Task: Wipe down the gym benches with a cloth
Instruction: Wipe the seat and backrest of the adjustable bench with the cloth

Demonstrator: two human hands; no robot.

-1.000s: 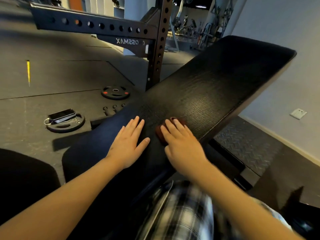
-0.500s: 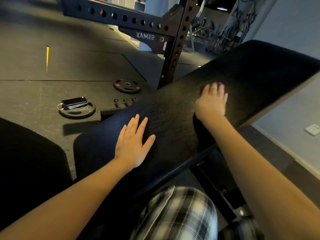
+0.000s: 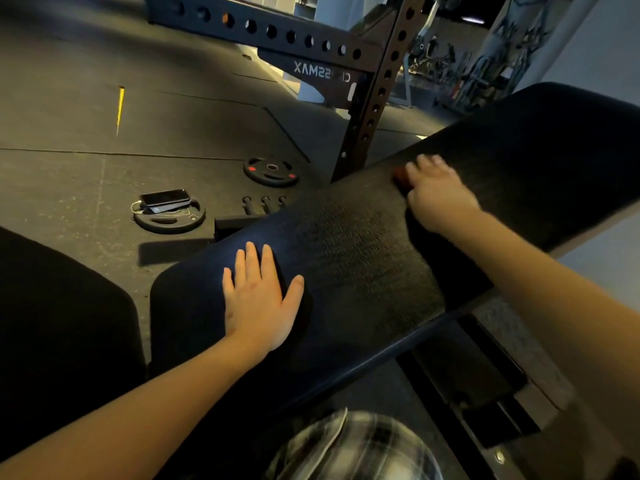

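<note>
Across the black padded bench, your left hand lies flat near its lower end, fingers spread and holding nothing, likely to brace you while you reach. Toward the pad's upper end your right hand presses down on the cloth, palm covering it; only 1 small, blurred reddish-brown edge shows beside the fingers.

Cloth mostly hidden under blurred right hand; bench cropped right.
</note>
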